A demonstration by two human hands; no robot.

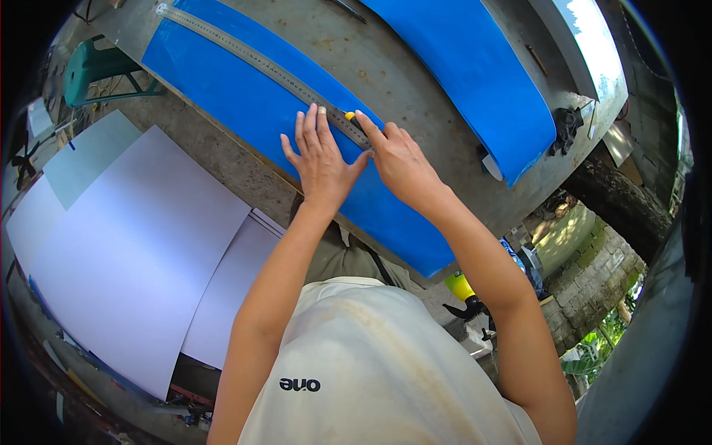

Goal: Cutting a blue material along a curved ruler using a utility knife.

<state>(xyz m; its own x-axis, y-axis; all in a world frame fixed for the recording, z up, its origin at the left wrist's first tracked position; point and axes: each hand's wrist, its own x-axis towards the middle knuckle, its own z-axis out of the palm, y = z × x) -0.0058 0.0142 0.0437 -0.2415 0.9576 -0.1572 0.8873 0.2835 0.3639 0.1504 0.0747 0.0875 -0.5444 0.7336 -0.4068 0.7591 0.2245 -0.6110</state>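
A long blue sheet (222,85) lies flat along the near edge of the metal table. Across it runs a steel ruler (252,57), roughly in line with the sheet's length. My left hand (320,159) rests on the sheet with fingers spread, its fingertips pressing at the ruler's edge; one finger has a light-coloured wrap. In my right hand (404,163) is a utility knife (351,117) with a yellow and dark body, held against the ruler near its right end. The blade is too small to make out. The thumbs of both hands nearly meet.
A second, curved blue sheet (475,67) lies farther back on the table (371,70). Beyond it are a black cloth (567,130) and a thin rod (536,59). Large white sheets (148,245) are stacked at left, below a green stool (89,70). A yellow-and-black bottle (460,287) stands at right.
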